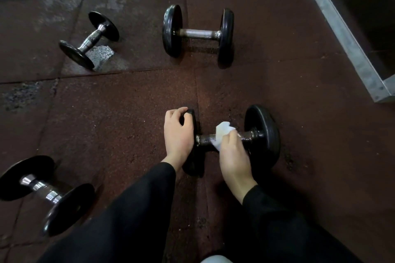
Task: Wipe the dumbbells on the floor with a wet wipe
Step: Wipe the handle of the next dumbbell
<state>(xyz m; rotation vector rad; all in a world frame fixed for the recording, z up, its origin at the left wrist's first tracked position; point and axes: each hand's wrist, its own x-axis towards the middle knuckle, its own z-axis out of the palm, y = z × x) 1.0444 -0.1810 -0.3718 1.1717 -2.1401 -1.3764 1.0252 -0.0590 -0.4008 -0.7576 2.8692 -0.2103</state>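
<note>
Sleeves: black sleeves (136, 205) fill the bottom of the view, both arms reaching forward over the floor.
Near-left dumbbell: lying at the lower left (46, 193), shiny handle, black plates, tilted on a diagonal and well apart from the hands.
Right hand: right hand (235, 156) is down on the handle of the centre dumbbell, fingers curled around a white wipe (222, 134) and pressing it onto the bar.
Wipe: crumpled, bunched up over the middle of the handle, poking out above the knuckles.
Centre dumbbell: centre dumbbell (263, 134) sits on the floor right in front of the person, handle running left to right, dark and glossy.
Left hand: left hand (178, 134) grips the left plate, fingers curled over its top edge.
Floor: dark reddish rubber tiles (128, 102), seams showing, pale worn patches toward the far left.
Far dumbbell: another one (197, 34) straight ahead, dull grey handle, parallel to the centre one.
Far-left dumbbell: a smaller one (88, 39) angled, beside a pale patch.
Frame: grey metal frame (342, 28) runs along the upper right.
</note>
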